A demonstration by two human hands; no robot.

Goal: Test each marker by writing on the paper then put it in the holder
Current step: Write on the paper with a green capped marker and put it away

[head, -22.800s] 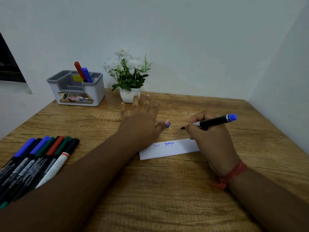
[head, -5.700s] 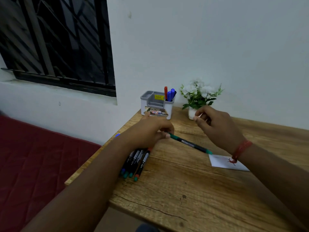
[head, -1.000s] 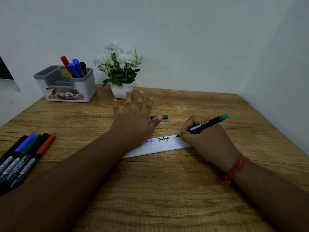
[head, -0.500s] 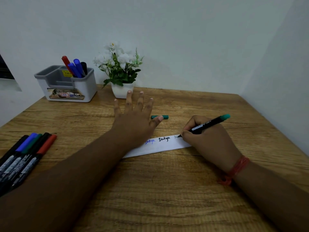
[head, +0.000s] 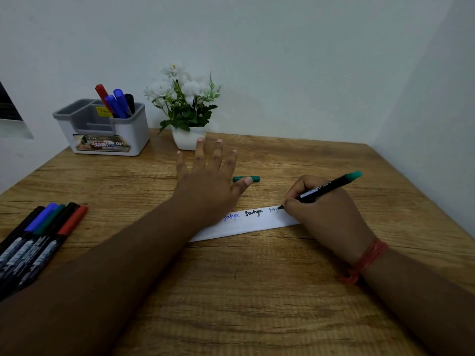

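My right hand (head: 326,209) grips a green marker (head: 326,187), its tip on the right end of a white paper strip (head: 246,224) that carries blue, black and faint green words. My left hand (head: 208,186) lies flat with fingers spread, pressing the strip's left part down. The marker's green cap (head: 246,179) lies on the table just beyond my left thumb. A grey-and-white holder (head: 102,127) at the back left has red, blue and black markers standing in its right compartment.
A row of capped markers (head: 38,235) lies at the table's left edge. A white pot of white flowers (head: 187,111) stands beside the holder. White walls close the wooden table (head: 257,291) at the back and right.
The marker tip has crept slightly right along the paper, adding letters to the green word. My left hand has stayed flat on the strip.
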